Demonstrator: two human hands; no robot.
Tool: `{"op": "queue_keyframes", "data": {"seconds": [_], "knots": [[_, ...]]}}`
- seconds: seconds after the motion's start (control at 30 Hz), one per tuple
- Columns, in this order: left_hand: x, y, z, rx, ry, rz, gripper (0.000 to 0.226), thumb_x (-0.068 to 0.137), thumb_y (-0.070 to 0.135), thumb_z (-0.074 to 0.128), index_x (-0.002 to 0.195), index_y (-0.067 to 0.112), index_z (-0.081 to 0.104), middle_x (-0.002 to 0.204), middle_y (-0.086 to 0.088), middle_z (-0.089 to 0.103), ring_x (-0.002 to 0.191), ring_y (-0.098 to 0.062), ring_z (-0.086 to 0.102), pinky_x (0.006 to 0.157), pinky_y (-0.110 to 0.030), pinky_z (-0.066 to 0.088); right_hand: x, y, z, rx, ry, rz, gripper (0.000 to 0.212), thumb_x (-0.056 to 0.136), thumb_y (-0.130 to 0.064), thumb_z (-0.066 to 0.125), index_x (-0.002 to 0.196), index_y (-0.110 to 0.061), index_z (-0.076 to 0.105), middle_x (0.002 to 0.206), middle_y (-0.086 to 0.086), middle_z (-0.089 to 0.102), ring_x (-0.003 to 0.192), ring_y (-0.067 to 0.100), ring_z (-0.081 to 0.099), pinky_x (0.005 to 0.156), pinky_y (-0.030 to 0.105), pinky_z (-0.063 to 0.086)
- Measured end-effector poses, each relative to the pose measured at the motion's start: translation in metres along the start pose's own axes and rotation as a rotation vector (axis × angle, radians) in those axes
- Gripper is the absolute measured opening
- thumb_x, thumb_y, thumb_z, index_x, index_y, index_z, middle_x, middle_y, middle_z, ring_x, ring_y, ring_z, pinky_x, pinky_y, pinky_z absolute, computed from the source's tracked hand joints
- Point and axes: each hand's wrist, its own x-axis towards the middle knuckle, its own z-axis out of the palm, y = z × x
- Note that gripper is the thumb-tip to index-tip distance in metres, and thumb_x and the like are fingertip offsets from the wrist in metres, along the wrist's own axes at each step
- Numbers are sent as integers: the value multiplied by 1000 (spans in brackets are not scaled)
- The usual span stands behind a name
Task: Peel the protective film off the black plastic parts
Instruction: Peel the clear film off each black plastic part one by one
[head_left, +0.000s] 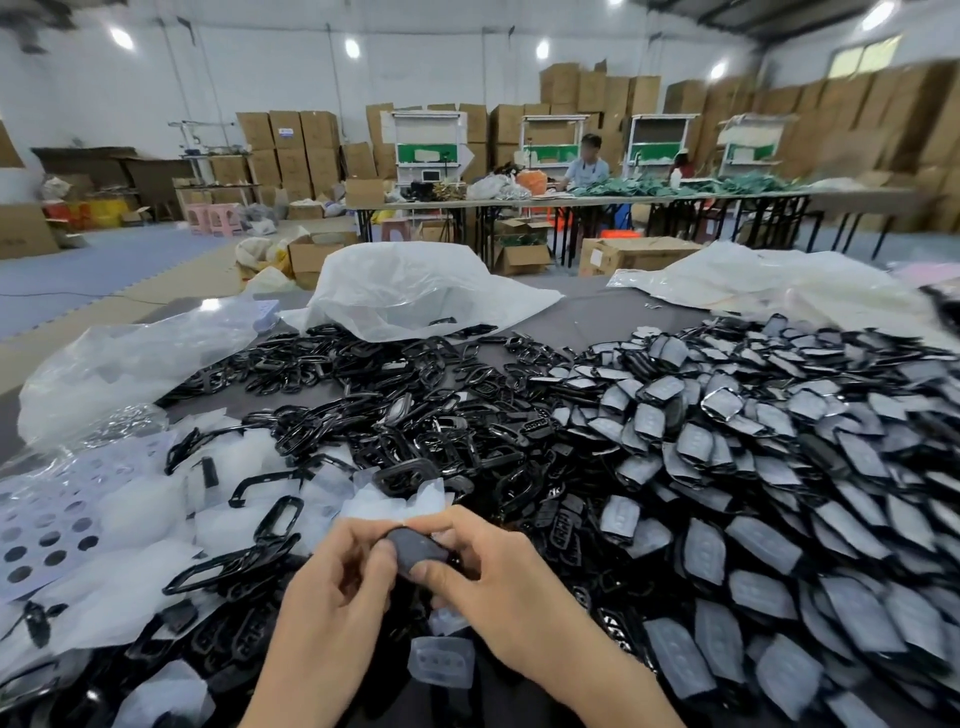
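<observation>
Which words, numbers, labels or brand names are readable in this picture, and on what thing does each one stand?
No text here can be read.
A blue and white label on a stacked cardboard box: too blurred to read.
A white label on the floor carton: too small to read.
Some dark print on the left-edge carton: blurred.
The black part held by the left hand and right hand: no marking visible.

no text can be read in this workshop. a white label on a stacked box (287, 131), a sticker on a floor box (598, 258) and dark print on a far-left box (23, 232) are all too small and blurred to make out.
</observation>
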Motion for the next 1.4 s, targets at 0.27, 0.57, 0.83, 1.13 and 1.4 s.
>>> {"op": "queue_keyframes", "data": {"seconds": [0.27,0.57,0.83,1.13,1.4], "knots": [[-7,6,11,-94,-98,33,38,99,2,48,121,29,63,86,-6,68,68,-17,63,63,-24,50,2,-6,-48,426,267,171,21,94,-11,68,113,-17,65,82,4,76,71,13,69,67,21,55],[-14,15,29,208,-153,189,21,89,13,69,73,28,72,60,11,61,48,5,51,49,-8,41,20,-14,-204,514,959,203,94,97,-14,64,158,-17,-7,97,18,71,60,11,72,77,31,62],[-19,-13,35,974,-289,603,46,88,59,43,115,37,73,116,5,70,118,-14,53,103,-36,31,11,-16,-68,27,542,73,51,100,-24,53,146,-38,38,103,-16,74,91,2,71,80,15,54],[21,-33,3,977,-12,335,67,46,34,97,106,28,69,88,11,65,75,-16,67,59,-31,53,24,19,14,-773,240,12,40,105,-35,35,143,-32,47,152,-9,41,131,14,44,113,28,28],[18,-29,6,706,159,285,19,77,44,75,87,37,62,81,23,59,75,-7,53,61,-19,39,22,23,9,-701,248,-45,29,103,-36,39,130,-38,50,119,-18,56,112,7,48,102,25,33]]}}
